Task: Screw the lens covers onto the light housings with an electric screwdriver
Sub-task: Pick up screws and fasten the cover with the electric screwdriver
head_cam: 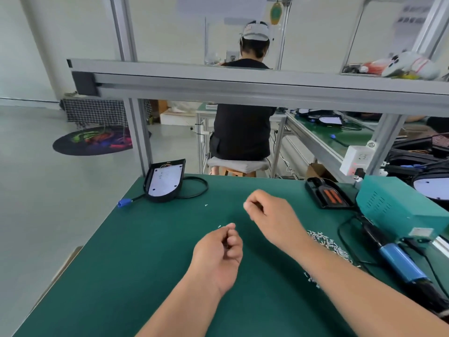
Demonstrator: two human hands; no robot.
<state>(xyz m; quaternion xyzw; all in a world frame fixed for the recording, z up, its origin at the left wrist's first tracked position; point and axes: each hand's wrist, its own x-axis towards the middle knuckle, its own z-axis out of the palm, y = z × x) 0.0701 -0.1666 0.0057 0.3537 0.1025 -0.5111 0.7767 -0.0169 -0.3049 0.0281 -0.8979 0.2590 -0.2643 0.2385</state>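
Curling over the green desk (145, 263) at centre frame: left hand (218, 251) and right hand (272, 212)
Each grip closed, contents too small to tell; light housing (165, 182) upper left; electric screwdriver (401, 260) right, beside screws (328, 244)

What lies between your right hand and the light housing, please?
Head view: mostly bare mat, with one stray screw and the cable loop of the housing.

left grip (218, 249): fingers curled, contents too small to tell | right grip (267, 210): fingertips pinched, anything between them unclear | screw pile (333, 246): part hidden behind right forearm (340, 271) | electric screwdriver (401, 263): lower end cut by right edge | light housing (433, 188): far right, cropped by frame edge
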